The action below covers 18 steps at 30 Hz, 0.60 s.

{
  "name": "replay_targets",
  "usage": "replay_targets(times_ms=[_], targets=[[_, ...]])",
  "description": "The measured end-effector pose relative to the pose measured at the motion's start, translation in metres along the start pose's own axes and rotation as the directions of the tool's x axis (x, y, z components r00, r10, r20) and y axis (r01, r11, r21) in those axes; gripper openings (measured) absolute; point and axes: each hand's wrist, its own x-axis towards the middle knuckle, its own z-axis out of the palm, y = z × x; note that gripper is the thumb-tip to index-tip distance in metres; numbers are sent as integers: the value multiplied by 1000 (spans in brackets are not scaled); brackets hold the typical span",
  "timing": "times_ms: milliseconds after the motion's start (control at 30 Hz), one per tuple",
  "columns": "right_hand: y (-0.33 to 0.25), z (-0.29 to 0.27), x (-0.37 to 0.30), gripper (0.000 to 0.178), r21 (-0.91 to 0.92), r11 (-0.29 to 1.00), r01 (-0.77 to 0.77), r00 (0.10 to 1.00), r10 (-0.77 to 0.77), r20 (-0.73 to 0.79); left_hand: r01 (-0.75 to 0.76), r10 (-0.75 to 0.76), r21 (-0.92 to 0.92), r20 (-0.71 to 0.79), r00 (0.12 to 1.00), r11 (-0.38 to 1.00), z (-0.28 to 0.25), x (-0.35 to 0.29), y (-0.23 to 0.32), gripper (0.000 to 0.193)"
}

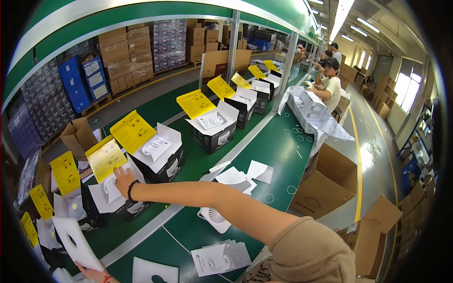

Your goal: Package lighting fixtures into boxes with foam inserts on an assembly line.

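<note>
- A worker's right hand reaches across the line to an open box, palm down, fingers partly spread, tips at the white paper inside its panels; whether they pinch it cannot be told.
- The box stands on the green belt, its yellow flap raised behind the fingers, a black bracelet circling the wrist.
- At the lower left, the left hand grips a white foam pad by its lower end — only part of the hand shows, a red band beside it.
- The pad, pierced by a dark opening, leans upright near the boxes at the left end of the row.
- Beneath the outstretched right arm, a white fan lies on the green table, partly hidden by the forearm.
- Closer in, a fanned stack of booklets rests beside a second foam pad — both at the near edge.
- White sheets lie just beyond the forearm; a brown carton stands open off the table's right side.
- Farther up the line, a co-worker in a dark cap sits beside wrapped white goods.
</note>
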Motion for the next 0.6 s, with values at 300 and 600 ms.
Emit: replay_targets(times_ms=[300, 600], targets=[[25, -167, -69, 18, 875, 404, 268, 957, -218, -192, 29, -31, 65, 31, 999, 997, -6, 20, -29, 58], [57, -360, -237, 56, 875, -435, 215, 944, -136, -300, 7, -2, -54, 93, 996, 999, 32, 48, -24, 58]])
